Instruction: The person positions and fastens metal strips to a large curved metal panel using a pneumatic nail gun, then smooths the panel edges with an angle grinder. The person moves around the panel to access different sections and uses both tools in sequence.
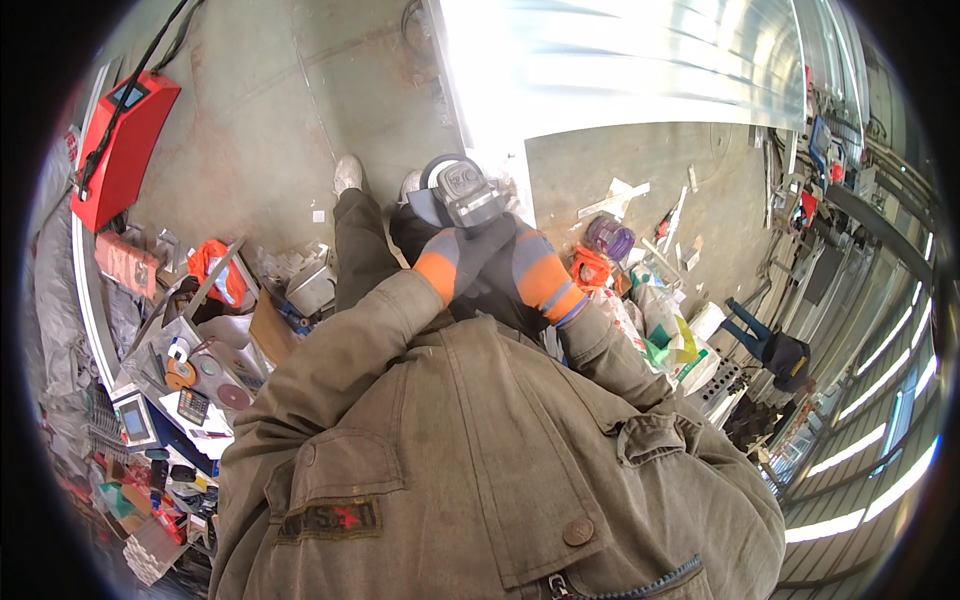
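An angle grinder (468,197) with a dark grey head and a round disc sits in front of my body, at the near left corner of a shiny metal sheet (640,85). Both my hands wear grey and orange work gloves with dark palms and fingers. My left hand (458,262) is closed round the grinder from the left. Beside it, my right hand (518,262) is closed on the tool's body from the right. The fingers overlap, and they hide most of the handle. Whether the disc touches the sheet's edge, I cannot tell.
A red machine (125,150) with a black cable stands at the far left. Below it, a cluttered bench holds a calculator (193,405) and tape rolls. On the right floor lie a purple container (610,238), scraps and bags (655,315). Another person (785,360) is farther right.
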Action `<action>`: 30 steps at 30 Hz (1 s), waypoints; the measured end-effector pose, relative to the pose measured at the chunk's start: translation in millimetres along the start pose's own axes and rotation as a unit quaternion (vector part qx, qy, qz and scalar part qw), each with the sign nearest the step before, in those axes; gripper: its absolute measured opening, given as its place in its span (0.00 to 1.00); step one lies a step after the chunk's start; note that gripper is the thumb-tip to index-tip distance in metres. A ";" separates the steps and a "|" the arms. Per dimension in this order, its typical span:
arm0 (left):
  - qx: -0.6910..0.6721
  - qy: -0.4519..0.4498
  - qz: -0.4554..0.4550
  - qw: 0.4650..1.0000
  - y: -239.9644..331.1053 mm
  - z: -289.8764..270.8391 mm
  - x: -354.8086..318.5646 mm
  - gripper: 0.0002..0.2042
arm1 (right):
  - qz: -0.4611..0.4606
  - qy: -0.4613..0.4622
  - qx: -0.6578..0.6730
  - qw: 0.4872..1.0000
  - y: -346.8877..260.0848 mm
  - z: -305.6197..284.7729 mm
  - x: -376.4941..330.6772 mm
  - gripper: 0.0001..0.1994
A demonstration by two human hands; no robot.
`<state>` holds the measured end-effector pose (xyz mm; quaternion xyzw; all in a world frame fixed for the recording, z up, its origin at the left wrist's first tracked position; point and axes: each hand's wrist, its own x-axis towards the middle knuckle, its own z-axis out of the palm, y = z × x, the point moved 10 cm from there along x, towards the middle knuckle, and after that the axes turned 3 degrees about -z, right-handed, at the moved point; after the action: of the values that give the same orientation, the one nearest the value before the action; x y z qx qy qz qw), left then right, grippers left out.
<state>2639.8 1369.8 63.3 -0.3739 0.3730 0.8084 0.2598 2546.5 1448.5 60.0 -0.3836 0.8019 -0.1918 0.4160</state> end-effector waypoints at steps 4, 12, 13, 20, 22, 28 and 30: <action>0.008 0.006 -0.002 1.000 0.7 -10.0 7.2 0.42 | -0.015 -0.005 -0.032 0.999 -6.7 2.8 5.8 0.19; 0.031 0.001 -0.003 1.000 14.2 -17.7 -3.0 0.38 | 0.040 0.025 0.013 0.999 -21.8 1.0 8.1 0.17; 0.045 0.000 0.001 0.999 17.0 -17.5 -7.2 0.37 | 0.052 0.044 0.009 0.998 -26.1 -1.7 5.2 0.17; 0.085 -0.013 0.000 0.996 16.6 -29.4 -21.9 0.32 | 0.037 0.042 -0.006 0.998 -61.3 10.4 2.1 0.20; 0.081 -0.026 -0.041 0.996 13.8 -38.2 -13.7 0.32 | 0.089 0.064 0.044 0.993 -43.7 18.6 8.7 0.17; 0.123 -0.045 -0.114 0.985 20.8 -47.9 -7.2 0.35 | 0.134 0.077 0.107 0.982 -10.9 53.0 18.9 0.17; 0.113 -0.042 -0.112 0.986 26.1 -45.7 -12.2 0.36 | 0.138 0.096 0.116 0.979 -14.5 51.8 13.3 0.18</action>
<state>2647.5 1316.3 63.5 -0.3471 0.4064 0.7421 0.4046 2590.5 1429.6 32.1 -0.1980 0.8555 -0.2603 0.4014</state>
